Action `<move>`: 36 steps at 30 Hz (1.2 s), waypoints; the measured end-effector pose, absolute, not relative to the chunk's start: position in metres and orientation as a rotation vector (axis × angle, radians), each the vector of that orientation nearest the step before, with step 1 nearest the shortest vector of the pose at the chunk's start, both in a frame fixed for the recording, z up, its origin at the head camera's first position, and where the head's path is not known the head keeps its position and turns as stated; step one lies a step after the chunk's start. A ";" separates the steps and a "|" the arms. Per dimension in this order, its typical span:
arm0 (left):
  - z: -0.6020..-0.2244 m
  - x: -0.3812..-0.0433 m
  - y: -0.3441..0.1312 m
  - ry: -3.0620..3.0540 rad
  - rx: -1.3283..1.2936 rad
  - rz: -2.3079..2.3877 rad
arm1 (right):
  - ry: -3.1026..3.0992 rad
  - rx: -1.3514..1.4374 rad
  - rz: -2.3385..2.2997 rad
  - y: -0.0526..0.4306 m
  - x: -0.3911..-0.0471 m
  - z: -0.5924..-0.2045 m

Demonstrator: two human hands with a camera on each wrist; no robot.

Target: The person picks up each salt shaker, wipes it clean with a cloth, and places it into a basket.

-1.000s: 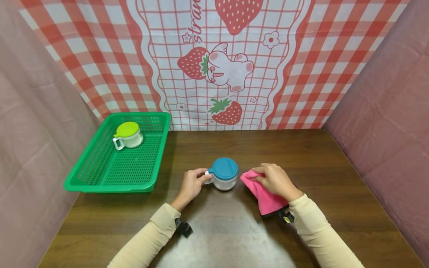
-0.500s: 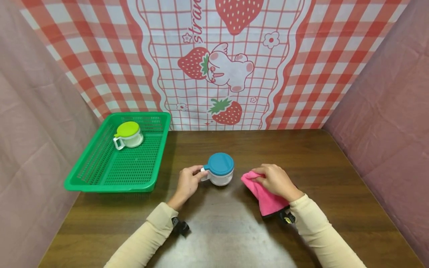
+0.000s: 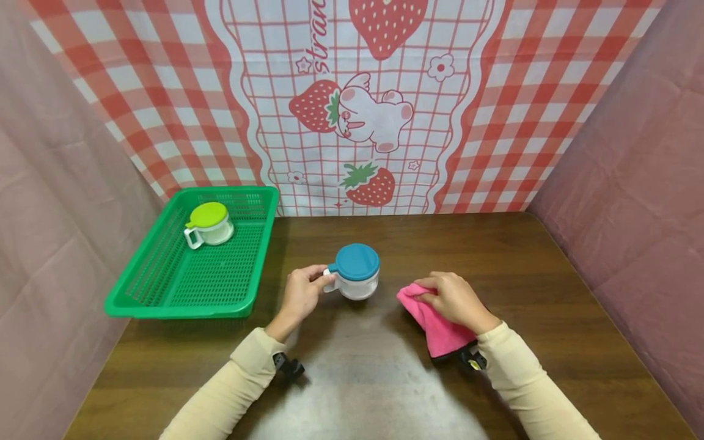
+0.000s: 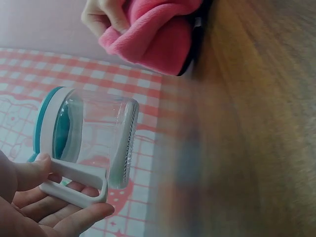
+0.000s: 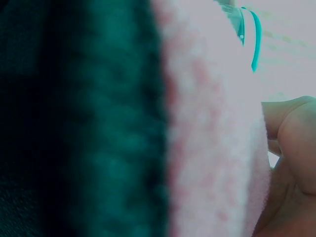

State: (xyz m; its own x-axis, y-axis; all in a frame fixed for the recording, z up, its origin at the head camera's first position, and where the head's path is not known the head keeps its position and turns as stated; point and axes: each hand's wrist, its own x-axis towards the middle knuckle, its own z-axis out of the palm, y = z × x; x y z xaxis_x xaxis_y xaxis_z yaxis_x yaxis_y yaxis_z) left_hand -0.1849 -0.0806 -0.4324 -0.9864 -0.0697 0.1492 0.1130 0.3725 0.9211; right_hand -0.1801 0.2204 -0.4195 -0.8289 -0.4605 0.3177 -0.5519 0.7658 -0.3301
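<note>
A clear seasoning jar (image 3: 357, 272) with a blue lid and a white handle is held above the table by my left hand (image 3: 300, 294). The thumb and fingers pinch its handle (image 4: 79, 182), as the left wrist view shows; the jar looks empty. To the right, my right hand (image 3: 452, 299) grips a pink cloth (image 3: 434, 324) with a dark edge, which hangs down from the fingers. Much of the right wrist view is covered by the blurred cloth (image 5: 212, 128). A gap separates the jar from the cloth.
A green basket (image 3: 263, 244) stands at the left back of the wooden table (image 3: 352, 379). Inside it sits a similar jar (image 3: 210, 225) with a lime lid. A checked strawberry-print cloth (image 3: 473, 110) hangs behind, with pink curtains (image 3: 632, 183) on both sides.
My left hand has lifted the blue-lidded jar and carried it a little to the left and away from the cloth. The right hand and cloth have barely moved.
</note>
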 end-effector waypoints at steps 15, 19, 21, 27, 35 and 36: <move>-0.408 -0.189 -0.098 -2.463 0.032 -1.720 | -2.742 0.804 0.630 0.224 -0.180 -0.419; -0.399 -0.191 -0.104 -2.465 0.033 -1.714 | -2.747 0.794 0.629 0.225 -0.180 -0.418; -0.394 -0.192 -0.107 -2.460 0.027 -1.711 | -2.743 0.791 0.631 0.225 -0.180 -0.418; -0.383 -0.192 -0.117 -2.430 0.055 -1.844 | -2.738 0.788 0.641 0.226 -0.180 -0.419; -0.369 -0.193 -0.134 -2.419 0.100 -1.904 | -2.726 0.796 0.632 0.227 -0.181 -0.419; -0.367 -0.193 -0.137 -2.421 0.100 -1.905 | -2.724 0.797 0.632 0.227 -0.181 -0.419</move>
State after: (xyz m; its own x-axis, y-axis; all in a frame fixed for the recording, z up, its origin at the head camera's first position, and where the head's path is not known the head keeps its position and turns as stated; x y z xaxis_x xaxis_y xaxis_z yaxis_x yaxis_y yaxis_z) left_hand -0.1930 -0.1368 -0.3668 -0.9962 -0.0872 0.0066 -0.0141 0.2349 0.9719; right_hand -0.1806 0.2271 -0.4192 -0.8244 -0.4563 0.3350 -0.5572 0.7586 -0.3378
